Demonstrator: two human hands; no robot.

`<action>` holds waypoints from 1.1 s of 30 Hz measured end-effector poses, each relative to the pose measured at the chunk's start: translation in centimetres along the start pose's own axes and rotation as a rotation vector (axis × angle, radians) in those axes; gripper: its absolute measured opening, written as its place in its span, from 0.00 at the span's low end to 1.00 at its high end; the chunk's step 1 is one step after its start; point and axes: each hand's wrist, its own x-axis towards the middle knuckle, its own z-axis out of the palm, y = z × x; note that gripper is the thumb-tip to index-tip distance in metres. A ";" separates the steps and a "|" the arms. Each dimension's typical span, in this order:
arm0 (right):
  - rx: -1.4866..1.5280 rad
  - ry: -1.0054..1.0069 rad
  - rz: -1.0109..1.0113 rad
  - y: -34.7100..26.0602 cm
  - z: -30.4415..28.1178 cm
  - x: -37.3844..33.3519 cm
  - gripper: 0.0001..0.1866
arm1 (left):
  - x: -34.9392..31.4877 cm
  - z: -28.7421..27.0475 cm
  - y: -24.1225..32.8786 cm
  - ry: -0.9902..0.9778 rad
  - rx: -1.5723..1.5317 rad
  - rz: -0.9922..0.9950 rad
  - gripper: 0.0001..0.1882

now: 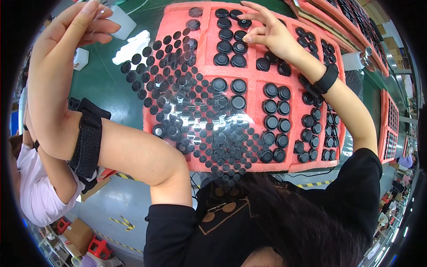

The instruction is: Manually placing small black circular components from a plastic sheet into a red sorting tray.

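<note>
My left hand (75, 33) is raised at the upper left, thumb and fingers pinched together. A small clear glint shows at its fingertips, too slight to name. My right hand (273, 38) reaches over the far part of a pink foam tray (204, 49), fingers spread apart. Its fingertips are close to round black parts (225, 34) seated in the tray's pockets; whether they touch one cannot be told. Clear sheets with rows of black round stickers (178, 84) lie over the tray's left side and hide some of the parts beneath.
The tray rests on a green table (100, 84). Left of it are a crumpled white item (133, 46) and a white container (120, 22). More pink trays (311, 13) stand at the far right, by a white bottle (353, 61). Another person (49, 191) is at the left.
</note>
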 end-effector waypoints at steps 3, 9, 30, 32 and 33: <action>0.075 -0.173 -0.410 0.8 -0.1 0.1 0.40 | 0.0 0.1 0.2 -0.034 -0.078 0.061 0.13; 0.075 0.040 0.299 -1.1 0.3 -0.5 0.39 | 0.7 -0.9 -2.9 -0.022 -0.047 0.053 0.13; 0.141 0.088 0.267 0.5 0.9 -0.2 0.39 | 0.5 0.3 -1.7 0.115 0.117 -0.121 0.12; 0.118 0.080 0.296 0.2 1.0 -0.2 0.39 | 0.5 1.1 -0.9 0.108 0.106 -0.121 0.12; 0.094 0.072 0.323 0.0 1.1 -0.2 0.38 | 0.6 1.3 -0.7 0.101 0.096 -0.120 0.12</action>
